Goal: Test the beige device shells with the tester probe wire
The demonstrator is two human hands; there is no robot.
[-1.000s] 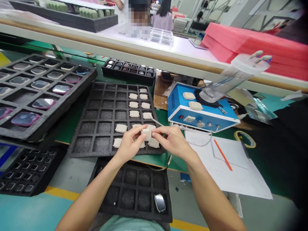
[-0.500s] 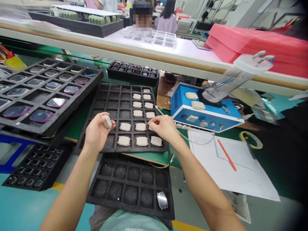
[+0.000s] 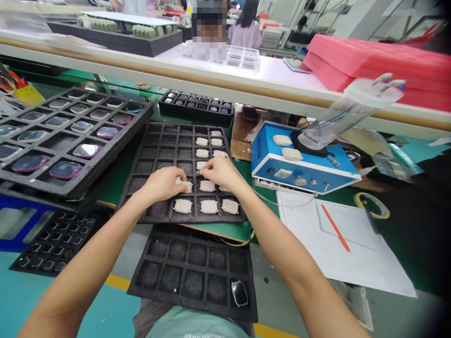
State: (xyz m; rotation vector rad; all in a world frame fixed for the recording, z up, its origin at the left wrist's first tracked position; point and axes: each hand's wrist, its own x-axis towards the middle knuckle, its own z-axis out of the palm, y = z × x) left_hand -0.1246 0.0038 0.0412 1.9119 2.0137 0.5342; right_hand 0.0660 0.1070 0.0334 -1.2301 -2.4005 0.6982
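Note:
My left hand [image 3: 165, 183] is closed over the third column of a black foam tray [image 3: 150, 206], low on its left part. Its fingertips pinch a small off-white watch-case-shaped piece [image 3: 178, 180], just over a similar piece [image 3: 188, 187] in a cell. Beside it, my right hand [image 3: 221, 171] is closed in a pinch above the middle of the tray. A thin hose [image 3: 271, 201] from the blue machine leads to this hand; the slim tool in its fingers is mostly hidden. Several off-white pieces [image 3: 209, 206] lie in the right-hand cells.
The blue machine [image 3: 271, 162] carries two off-white pieces and a clear cylinder [image 3: 326, 115]. A lower black tray [image 3: 193, 267] holds one dark-faced watch piece [image 3: 239, 294]. Left stands a tray of watch faces [image 3: 73, 188]. Paper [image 3: 352, 253] with an orange pen [image 3: 335, 227] lies right.
My left hand has moved right and turned palm down, bringing its off-white piece to the tray. My right hand has shifted left and slightly away from me.

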